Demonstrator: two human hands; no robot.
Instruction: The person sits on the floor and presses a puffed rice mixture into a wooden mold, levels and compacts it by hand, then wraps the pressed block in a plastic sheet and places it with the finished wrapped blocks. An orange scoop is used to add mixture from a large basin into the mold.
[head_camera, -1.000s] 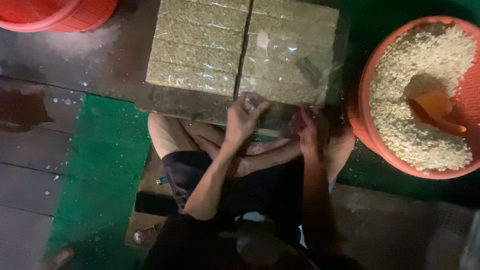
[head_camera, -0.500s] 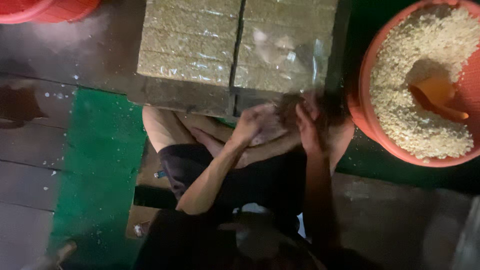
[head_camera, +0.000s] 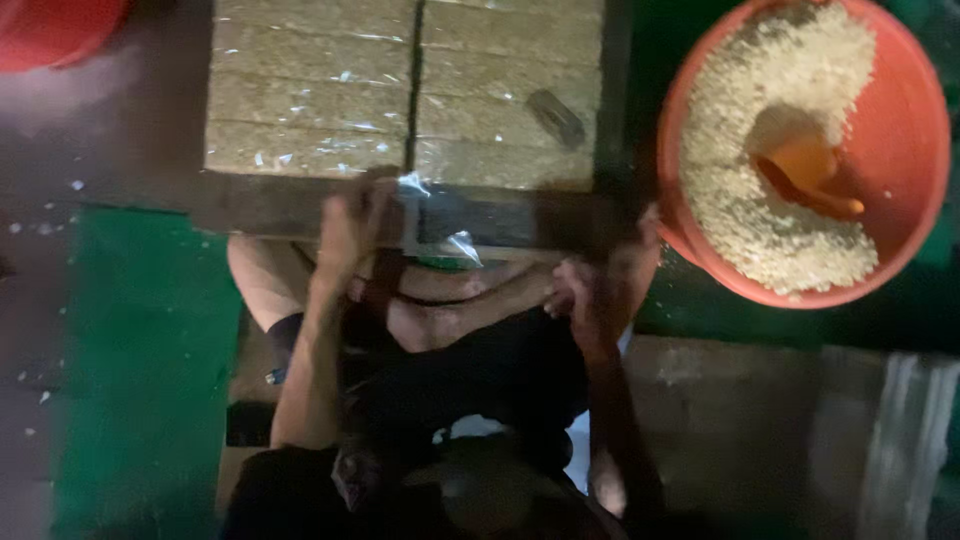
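Note:
My left hand (head_camera: 350, 215) is raised at the front edge of a dark wooden board (head_camera: 250, 205), fingers closed on a crumpled clear plastic bag (head_camera: 440, 225) that hangs over my crossed legs. My right hand (head_camera: 590, 295) is lower and to the right, beside my knee and close to the orange basin (head_camera: 925, 180). It is blurred, with curled fingers and nothing visible in it. Flat plastic-wrapped blocks of pale grain (head_camera: 310, 100) lie in two columns on the board.
The orange basin holds pale loose grains (head_camera: 740, 200) and an orange scoop (head_camera: 810, 175). A small dark object (head_camera: 555, 118) lies on the right column of blocks. A red basin (head_camera: 50, 35) shows at the top left. A green mat (head_camera: 140, 350) covers the floor at left.
My hands were together at the board's edge near the right column; now they are apart. The left is up at the edge with the bag and the right has dropped toward the basin.

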